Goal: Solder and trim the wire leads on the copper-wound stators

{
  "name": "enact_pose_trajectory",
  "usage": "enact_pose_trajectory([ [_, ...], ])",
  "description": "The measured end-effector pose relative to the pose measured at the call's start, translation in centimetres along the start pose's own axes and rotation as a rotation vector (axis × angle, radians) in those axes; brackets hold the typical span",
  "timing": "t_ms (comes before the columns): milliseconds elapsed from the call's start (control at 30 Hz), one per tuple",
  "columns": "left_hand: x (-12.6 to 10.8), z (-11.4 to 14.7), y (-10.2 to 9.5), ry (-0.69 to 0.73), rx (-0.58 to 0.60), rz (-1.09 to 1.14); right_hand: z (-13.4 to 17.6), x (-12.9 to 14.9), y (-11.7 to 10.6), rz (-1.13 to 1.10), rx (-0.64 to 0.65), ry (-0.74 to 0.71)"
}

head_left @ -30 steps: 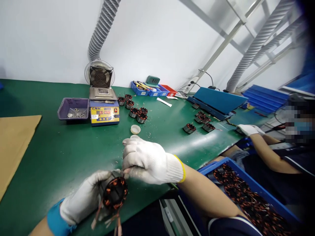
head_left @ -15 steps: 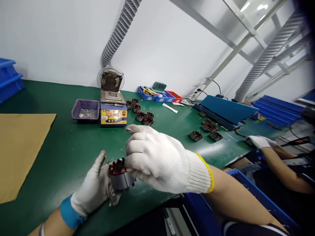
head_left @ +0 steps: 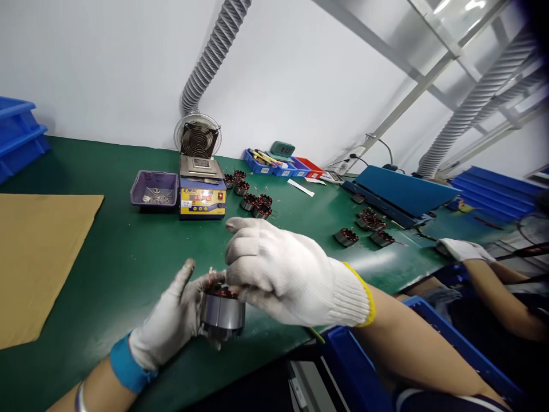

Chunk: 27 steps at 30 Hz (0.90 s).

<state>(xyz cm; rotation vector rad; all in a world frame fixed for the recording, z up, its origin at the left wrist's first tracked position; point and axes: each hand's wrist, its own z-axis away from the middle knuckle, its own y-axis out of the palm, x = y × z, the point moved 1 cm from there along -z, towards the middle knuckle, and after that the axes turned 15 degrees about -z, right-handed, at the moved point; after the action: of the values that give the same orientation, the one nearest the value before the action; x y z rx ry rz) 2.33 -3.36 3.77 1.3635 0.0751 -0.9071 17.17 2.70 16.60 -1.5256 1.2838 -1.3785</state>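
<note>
Wearing a white glove with a blue wristband, my left hand [head_left: 171, 315] supports a motor stator [head_left: 223, 312] from the left and below, thumb raised. The stator is a grey metal ring with copper windings at its top and thin wire ends standing up. My right hand [head_left: 278, 274], in a white knit glove with a yellow cuff, is closed at the stator's upper right rim. Its fingertips are partly hidden, so whether they pinch a wire or the rim I cannot tell. Behind my hands stands a blue and yellow solder pot [head_left: 202, 197] with a digital display.
A purple tray [head_left: 134, 191] of small metal bits stands left of the pot. Several stators [head_left: 257, 203] lie behind my right hand, others [head_left: 373, 223] farther right. Brown paper [head_left: 43, 257] covers the left side. At the right, a co-worker's gloved hands [head_left: 465, 250] are at the bench.
The stator in my left hand has tilted more upright, showing more of its side and less of its inside. My right hand stays at its rim; the whole view has shifted slightly.
</note>
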Motion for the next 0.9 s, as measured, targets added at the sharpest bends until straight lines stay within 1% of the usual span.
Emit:
enact_pose_trajectory([
  [33, -0.2, 0.2, 0.0, 0.022, -0.022, 0.033, 0.3, -0.1, -0.1, -0.011, -0.025, 0.017],
  [67, -0.6, 0.4, -0.1, 0.068, -0.072, 0.077, 0.6, -0.1, -0.2, -0.019, -0.053, 0.025],
  [133, -1.2, 0.5, -0.6, 0.201, -0.235, 0.142, 1.0, -0.3, -0.5, -0.025, -0.106, 0.035],
  [167, -1.3, 0.4, -0.8, 0.247, -0.319, 0.130, 1.0, -0.4, -0.5, -0.027, -0.122, 0.039],
  [200, -1.2, 0.2, -1.0, 0.256, -0.372, 0.082, 0.9, -0.5, -0.5, -0.032, -0.126, 0.043],
  [233, -0.9, 0.0, -1.1, 0.223, -0.380, 0.015, 0.8, -0.7, -0.5, -0.039, -0.126, 0.045],
  [267, -0.5, -0.3, -1.1, 0.157, -0.331, -0.055, 0.6, -0.9, -0.3, -0.049, -0.121, 0.048],
  [333, 0.8, -0.8, -0.9, 0.011, -0.129, -0.159, 0.3, -1.3, 0.2, -0.083, -0.109, 0.054],
  [367, 1.3, -0.9, -0.7, -0.022, -0.046, -0.184, 0.3, -1.5, 0.5, -0.108, -0.112, 0.056],
  [400, 1.7, -0.9, -0.5, -0.024, -0.008, -0.201, 0.3, -1.7, 0.8, -0.140, -0.121, 0.060],
  [433, 1.9, -0.9, -0.4, -0.004, -0.013, -0.214, 0.4, -1.9, 1.2, -0.180, -0.139, 0.064],
  [500, 1.9, -0.7, -0.2, 0.066, -0.109, -0.234, 0.9, -2.5, 1.7, -0.287, -0.200, 0.083],
  [567, 1.6, -0.4, -0.2, 0.081, -0.206, -0.284, 1.7, -3.1, 1.9, -0.459, -0.335, 0.102],
  [600, 1.4, -0.3, -0.2, 0.061, -0.259, -0.321, 2.1, -3.5, 1.8, -0.559, -0.450, 0.107],
  [667, 1.2, -0.1, -0.3, -0.025, -0.405, -0.396, 2.8, -4.1, 1.2, -0.714, -0.708, 0.110],
  [700, 1.2, 0.0, -0.3, -0.068, -0.480, -0.428, 2.9, -4.4, 0.8, -0.747, -0.783, 0.124],
  [733, 1.2, 0.0, -0.4, -0.104, -0.544, -0.456, 2.9, -4.7, 0.5, -0.747, -0.773, 0.157],
  [767, 1.2, 0.0, -0.5, -0.129, -0.586, -0.482, 2.5, -4.9, 0.2, -0.727, -0.669, 0.202],
  [800, 1.3, 0.0, -0.6, -0.139, -0.595, -0.505, 2.0, -5.1, 0.2, -0.701, -0.495, 0.246],
  [833, 1.5, -0.1, -0.7, -0.140, -0.577, -0.523, 1.4, -5.2, 0.2, -0.682, -0.287, 0.280],
  [867, 1.7, -0.1, -0.9, -0.134, -0.545, -0.537, 0.6, -5.5, 0.3, -0.682, -0.095, 0.290],
  [900, 1.8, -0.2, -1.1, -0.121, -0.511, -0.540, -0.1, -5.7, 0.5, -0.704, 0.063, 0.273],
])
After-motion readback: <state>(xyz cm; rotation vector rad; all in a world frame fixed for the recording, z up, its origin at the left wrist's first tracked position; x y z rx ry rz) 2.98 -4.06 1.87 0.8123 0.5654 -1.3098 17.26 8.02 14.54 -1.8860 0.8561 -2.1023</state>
